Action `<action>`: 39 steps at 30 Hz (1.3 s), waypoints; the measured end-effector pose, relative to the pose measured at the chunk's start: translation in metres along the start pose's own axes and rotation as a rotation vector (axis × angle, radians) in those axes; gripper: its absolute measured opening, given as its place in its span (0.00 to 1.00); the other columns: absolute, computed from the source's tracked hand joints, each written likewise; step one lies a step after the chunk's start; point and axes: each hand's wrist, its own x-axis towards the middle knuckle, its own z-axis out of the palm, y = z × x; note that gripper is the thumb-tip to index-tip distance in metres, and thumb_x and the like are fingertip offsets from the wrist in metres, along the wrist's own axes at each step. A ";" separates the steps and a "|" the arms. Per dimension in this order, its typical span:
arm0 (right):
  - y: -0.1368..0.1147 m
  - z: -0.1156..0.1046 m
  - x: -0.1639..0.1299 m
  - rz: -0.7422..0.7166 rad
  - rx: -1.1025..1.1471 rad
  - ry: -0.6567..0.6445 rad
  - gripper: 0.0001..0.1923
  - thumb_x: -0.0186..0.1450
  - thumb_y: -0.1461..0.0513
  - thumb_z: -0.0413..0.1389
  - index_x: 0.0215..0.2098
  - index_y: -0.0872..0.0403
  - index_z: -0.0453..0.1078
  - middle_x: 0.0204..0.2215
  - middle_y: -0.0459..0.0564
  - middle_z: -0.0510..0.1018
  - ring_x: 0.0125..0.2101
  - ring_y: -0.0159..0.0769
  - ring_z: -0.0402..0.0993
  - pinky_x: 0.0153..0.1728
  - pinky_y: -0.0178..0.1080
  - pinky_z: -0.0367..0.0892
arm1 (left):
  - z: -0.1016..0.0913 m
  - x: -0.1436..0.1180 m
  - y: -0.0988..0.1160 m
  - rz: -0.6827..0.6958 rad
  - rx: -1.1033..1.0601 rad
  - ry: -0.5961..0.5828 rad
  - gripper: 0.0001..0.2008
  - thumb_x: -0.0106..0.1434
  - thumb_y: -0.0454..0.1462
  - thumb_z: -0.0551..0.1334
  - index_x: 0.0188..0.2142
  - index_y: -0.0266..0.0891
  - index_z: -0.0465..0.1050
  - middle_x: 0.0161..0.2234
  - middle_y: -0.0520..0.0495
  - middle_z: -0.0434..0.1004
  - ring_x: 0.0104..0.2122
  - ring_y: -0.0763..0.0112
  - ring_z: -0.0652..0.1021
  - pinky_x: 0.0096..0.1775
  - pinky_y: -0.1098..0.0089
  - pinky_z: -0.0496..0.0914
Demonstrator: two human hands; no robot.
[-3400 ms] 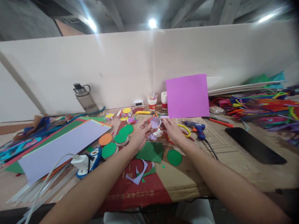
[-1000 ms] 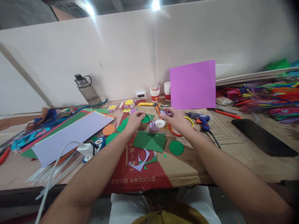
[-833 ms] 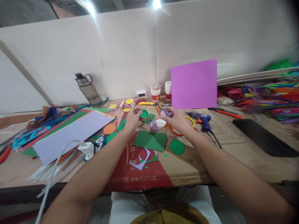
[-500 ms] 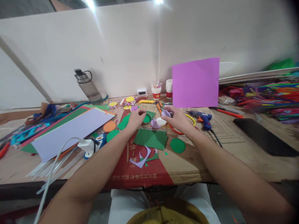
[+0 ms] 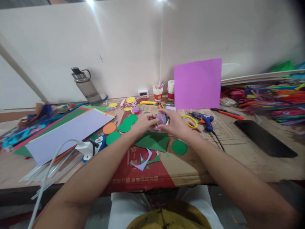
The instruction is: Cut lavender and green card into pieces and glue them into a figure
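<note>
Between the two hands, just above the table, a small lilac paper disc (image 5: 161,119) is being pinched: the left hand (image 5: 144,122) is closing its fingertips on the disc's near edge while the right hand (image 5: 174,123) is gripping its far side. Directly below the hands a green paper sheet (image 5: 153,141) is lying flat, with a green circle (image 5: 179,147) just right of it. Beyond the right hand a blue glue gun (image 5: 205,118) is resting beside a yellow ring (image 5: 190,120).

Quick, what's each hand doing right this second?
Left hand: fingers pinched on the edge of the lilac paper circle.
Right hand: fingers closed on the same circle from the other side.
</note>
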 end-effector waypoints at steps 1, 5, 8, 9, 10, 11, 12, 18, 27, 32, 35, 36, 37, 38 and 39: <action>0.000 -0.003 0.001 0.007 0.001 -0.004 0.34 0.53 0.61 0.68 0.57 0.52 0.66 0.55 0.57 0.73 0.55 0.46 0.68 0.55 0.50 0.63 | 0.000 0.001 0.000 -0.023 -0.031 0.022 0.16 0.51 0.44 0.71 0.29 0.36 0.69 0.21 0.52 0.73 0.18 0.77 0.72 0.21 0.78 0.63; 0.002 -0.034 0.005 0.112 -0.053 -0.113 0.25 0.56 0.57 0.66 0.50 0.54 0.71 0.48 0.55 0.77 0.46 0.43 0.73 0.46 0.43 0.68 | -0.001 0.001 0.003 -0.035 -0.168 0.115 0.14 0.55 0.40 0.69 0.34 0.37 0.66 0.25 0.50 0.77 0.20 0.74 0.76 0.21 0.76 0.67; 0.002 -0.060 0.004 0.159 -0.120 -0.533 0.15 0.54 0.59 0.66 0.40 0.53 0.74 0.34 0.48 0.79 0.33 0.37 0.74 0.33 0.37 0.66 | 0.000 0.001 0.006 -0.013 -0.197 0.172 0.13 0.56 0.38 0.68 0.35 0.36 0.66 0.25 0.50 0.76 0.21 0.72 0.78 0.20 0.76 0.67; 0.001 -0.065 0.002 0.163 -0.135 -0.660 0.16 0.53 0.59 0.67 0.39 0.52 0.75 0.32 0.46 0.79 0.32 0.36 0.74 0.31 0.36 0.64 | 0.000 0.001 0.006 -0.005 -0.203 0.194 0.12 0.56 0.38 0.68 0.35 0.36 0.66 0.25 0.50 0.76 0.21 0.72 0.78 0.20 0.76 0.67; 0.001 -0.068 0.001 0.173 -0.148 -0.744 0.17 0.51 0.59 0.68 0.38 0.52 0.75 0.31 0.46 0.79 0.30 0.36 0.73 0.29 0.35 0.63 | -0.001 0.001 0.007 0.004 -0.212 0.216 0.12 0.56 0.38 0.68 0.34 0.36 0.67 0.25 0.51 0.75 0.21 0.72 0.78 0.20 0.77 0.66; 0.000 -0.070 0.000 0.177 -0.163 -0.782 0.18 0.49 0.60 0.69 0.38 0.51 0.75 0.30 0.45 0.79 0.30 0.36 0.73 0.28 0.35 0.62 | -0.001 0.001 0.007 0.019 -0.226 0.238 0.12 0.55 0.38 0.68 0.34 0.36 0.67 0.25 0.51 0.75 0.21 0.73 0.77 0.20 0.77 0.66; -0.001 -0.069 -0.001 0.184 -0.175 -0.779 0.18 0.49 0.61 0.69 0.38 0.51 0.75 0.30 0.45 0.79 0.29 0.36 0.73 0.28 0.35 0.61 | -0.003 0.002 0.007 0.038 -0.246 0.261 0.12 0.55 0.38 0.68 0.34 0.36 0.68 0.25 0.52 0.75 0.20 0.74 0.77 0.20 0.77 0.66; -0.003 -0.065 0.000 0.218 -0.346 -0.425 0.10 0.55 0.65 0.61 0.37 0.51 0.75 0.32 0.48 0.80 0.31 0.38 0.72 0.29 0.36 0.60 | -0.010 0.004 0.005 0.088 -0.321 0.365 0.11 0.54 0.37 0.67 0.31 0.37 0.66 0.26 0.52 0.74 0.21 0.77 0.76 0.22 0.78 0.66; -0.005 -0.043 -0.006 0.103 -0.280 -0.489 0.15 0.56 0.61 0.64 0.43 0.51 0.75 0.36 0.48 0.79 0.34 0.38 0.73 0.33 0.36 0.63 | -0.007 0.003 0.005 0.081 -0.279 0.408 0.11 0.52 0.34 0.64 0.33 0.38 0.63 0.28 0.53 0.74 0.20 0.78 0.74 0.18 0.79 0.59; -0.005 -0.009 -0.003 -0.019 -0.351 -0.340 0.10 0.63 0.64 0.59 0.44 0.55 0.74 0.46 0.55 0.76 0.48 0.44 0.69 0.48 0.43 0.61 | -0.006 0.004 0.003 0.058 -0.262 0.419 0.10 0.51 0.35 0.64 0.33 0.37 0.66 0.25 0.53 0.74 0.19 0.79 0.72 0.18 0.79 0.58; -0.005 0.001 -0.003 0.036 -0.439 -0.420 0.08 0.65 0.64 0.58 0.43 0.54 0.74 0.45 0.54 0.76 0.48 0.46 0.68 0.47 0.45 0.59 | -0.005 0.005 0.000 0.055 -0.250 0.411 0.11 0.51 0.36 0.64 0.34 0.36 0.67 0.25 0.53 0.74 0.19 0.79 0.72 0.17 0.79 0.58; -0.005 0.002 -0.004 0.063 -0.482 -0.428 0.08 0.65 0.64 0.57 0.42 0.53 0.75 0.45 0.55 0.77 0.48 0.47 0.68 0.47 0.47 0.58 | -0.005 0.005 0.000 0.055 -0.247 0.409 0.11 0.51 0.36 0.64 0.34 0.36 0.67 0.25 0.53 0.74 0.19 0.79 0.72 0.17 0.79 0.58; -0.005 0.003 -0.004 0.082 -0.522 -0.423 0.07 0.66 0.64 0.57 0.42 0.53 0.75 0.45 0.55 0.77 0.48 0.47 0.67 0.47 0.48 0.57 | -0.006 0.005 -0.001 0.057 -0.244 0.409 0.11 0.51 0.36 0.64 0.34 0.36 0.67 0.25 0.53 0.74 0.19 0.79 0.72 0.17 0.79 0.58; -0.006 0.004 -0.004 0.091 -0.555 -0.409 0.07 0.66 0.63 0.56 0.42 0.53 0.75 0.45 0.56 0.76 0.49 0.48 0.66 0.47 0.49 0.56 | -0.006 0.006 -0.002 0.059 -0.242 0.412 0.11 0.51 0.36 0.64 0.34 0.36 0.67 0.25 0.53 0.74 0.19 0.79 0.72 0.17 0.79 0.58; -0.006 0.004 -0.004 0.091 -0.577 -0.391 0.07 0.66 0.63 0.56 0.42 0.53 0.75 0.46 0.56 0.75 0.49 0.49 0.65 0.47 0.49 0.56 | -0.007 0.006 -0.003 0.061 -0.243 0.415 0.11 0.51 0.36 0.64 0.33 0.37 0.67 0.25 0.53 0.74 0.19 0.79 0.72 0.17 0.79 0.58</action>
